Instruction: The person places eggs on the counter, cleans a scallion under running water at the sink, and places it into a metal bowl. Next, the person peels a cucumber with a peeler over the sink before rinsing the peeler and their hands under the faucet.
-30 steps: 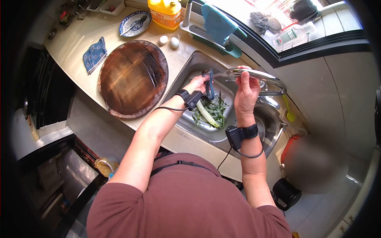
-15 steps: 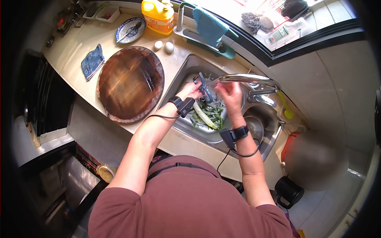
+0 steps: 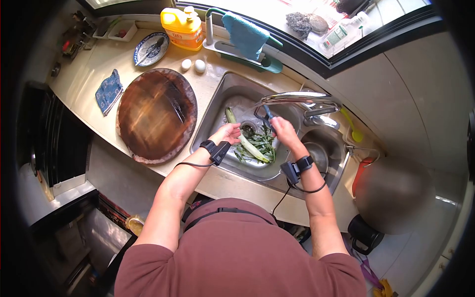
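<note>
My right hand point(image 3: 284, 130) is closed round the handle of a blue peeler point(image 3: 267, 113), whose head is just under the tap's spout. My left hand point(image 3: 228, 132) is over the left side of the sink basin, fingers loosely apart, holding nothing visible. Just right of its fingertips lies a long, pale green peeled vegetable point(image 3: 254, 148); I cannot tell if they touch it. Dark green peelings point(image 3: 246, 154) are heaped around it in the basin. The metal sink point(image 3: 208, 118) has the chrome tap point(image 3: 297, 99) reaching over it from the right.
Left of the sink is a round wooden chopping board point(image 3: 156, 114). Behind it are two white eggs point(image 3: 199, 66), a patterned plate point(image 3: 151, 48), a yellow jug point(image 3: 182, 32) and a rack with a blue cloth point(image 3: 246, 34). A smaller basin point(image 3: 337, 148) adjoins on the right.
The peeler has passed from my left hand to my right. My left hand has moved down and left, away from the tap; my right hand has closed and come lower.
</note>
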`<state>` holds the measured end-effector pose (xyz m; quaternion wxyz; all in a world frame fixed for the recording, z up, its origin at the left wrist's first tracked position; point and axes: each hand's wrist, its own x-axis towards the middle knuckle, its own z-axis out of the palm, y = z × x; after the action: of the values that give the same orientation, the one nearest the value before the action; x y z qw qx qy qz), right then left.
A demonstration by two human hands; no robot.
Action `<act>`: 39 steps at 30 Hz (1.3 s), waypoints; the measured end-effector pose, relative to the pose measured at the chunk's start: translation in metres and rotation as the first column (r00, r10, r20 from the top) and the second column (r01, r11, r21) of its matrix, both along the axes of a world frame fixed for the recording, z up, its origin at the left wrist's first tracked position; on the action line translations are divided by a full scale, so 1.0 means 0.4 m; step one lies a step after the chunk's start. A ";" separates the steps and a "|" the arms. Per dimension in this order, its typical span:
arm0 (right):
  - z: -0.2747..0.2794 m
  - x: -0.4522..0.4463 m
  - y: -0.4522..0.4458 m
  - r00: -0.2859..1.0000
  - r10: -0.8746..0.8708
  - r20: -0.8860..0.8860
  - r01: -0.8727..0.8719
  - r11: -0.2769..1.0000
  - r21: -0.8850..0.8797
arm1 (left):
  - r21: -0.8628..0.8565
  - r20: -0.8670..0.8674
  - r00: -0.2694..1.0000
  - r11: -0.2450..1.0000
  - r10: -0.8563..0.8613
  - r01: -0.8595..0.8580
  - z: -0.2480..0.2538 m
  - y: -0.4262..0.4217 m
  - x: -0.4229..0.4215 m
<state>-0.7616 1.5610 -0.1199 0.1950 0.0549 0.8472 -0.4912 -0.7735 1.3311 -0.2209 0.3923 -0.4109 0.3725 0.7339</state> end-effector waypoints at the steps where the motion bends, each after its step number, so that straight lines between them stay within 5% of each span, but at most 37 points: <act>1: 0.012 -0.007 0.010 0.961 -0.191 0.199 0.237 0.940 -0.245 | -0.018 0.010 1.000 0.999 0.028 -0.028 0.001 -0.010 -0.004; 2: 0.021 -0.011 0.014 0.903 -0.270 0.333 0.403 0.801 -0.443 | -0.037 0.020 0.998 0.998 0.058 -0.057 0.003 -0.021 -0.007; 4: -0.096 -0.011 0.042 0.983 -0.165 0.085 0.183 0.945 -0.272 | -0.006 -0.012 0.998 0.998 0.066 -0.066 -0.001 -0.036 -0.011; 5: -0.151 0.004 0.053 0.981 0.158 -0.110 -0.093 0.889 0.448 | -0.013 -0.011 0.998 0.998 0.062 -0.062 -0.007 -0.039 -0.015; 6: -0.042 0.014 0.009 0.959 0.182 0.217 -0.280 0.726 0.628 | -0.019 -0.009 0.998 0.998 0.056 -0.056 -0.013 -0.042 -0.017; 8: -0.034 0.017 -0.014 0.998 0.048 0.046 -0.066 0.821 0.568 | -0.030 -0.005 0.999 0.998 0.052 -0.052 -0.006 -0.047 -0.022; 11: -0.024 -0.012 -0.018 0.985 -0.087 0.149 0.085 0.996 0.021 | -0.025 -0.013 0.999 0.999 0.036 -0.036 0.002 -0.054 -0.017; 12: -0.022 -0.005 -0.019 0.994 0.040 0.101 -0.065 0.965 0.253 | -0.019 -0.024 0.999 0.999 0.026 -0.026 0.005 -0.054 -0.021; 14: -0.014 0.001 -0.023 0.945 0.312 0.098 -0.294 0.681 0.671 | -0.041 -0.009 1.000 0.999 0.029 -0.029 0.014 -0.053 -0.023; 15: -0.023 -0.001 -0.021 0.973 0.229 -0.017 -0.172 0.775 0.608 | -0.044 -0.001 0.999 0.998 0.038 -0.038 0.020 -0.054 -0.023; 18: -0.029 -0.042 -0.004 0.987 -0.080 0.136 0.079 0.997 0.019 | -0.039 -0.011 0.999 0.999 0.033 -0.034 0.026 -0.065 -0.025; 22: 0.013 -0.037 -0.018 0.979 0.198 -0.045 -0.148 0.849 0.508 | -0.044 -0.016 1.000 0.999 0.010 -0.011 0.027 -0.071 -0.020; 24: 0.044 -0.073 -0.010 0.968 0.057 -0.243 0.047 0.915 0.401 | -0.040 -0.034 0.999 0.999 0.012 -0.014 0.040 -0.073 -0.030; 26: 0.038 -0.129 0.022 0.964 0.057 -0.261 0.063 0.901 0.429 | -0.039 -0.048 0.999 0.999 -0.001 -0.001 0.057 -0.071 -0.020; 29: 0.063 -0.190 0.010 0.880 -0.157 -0.448 0.220 0.971 0.092 | -0.010 -0.052 0.999 1.000 0.001 -0.002 0.048 -0.072 -0.014; 33: 0.027 -0.298 0.004 0.743 -0.207 -0.636 0.394 0.904 0.167 | 0.038 -0.062 0.998 0.999 0.011 -0.008 0.055 -0.070 -0.002; 39: 0.042 -0.413 -0.059 0.839 -0.117 -0.531 0.345 0.869 0.354 | 0.038 -0.068 0.997 0.999 0.030 -0.027 0.070 -0.079 0.027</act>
<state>-0.9269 1.5375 -0.1032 -0.1074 0.0746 0.9428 -0.3065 -0.7628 1.2997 -0.1931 0.3764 -0.3836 0.3661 0.7597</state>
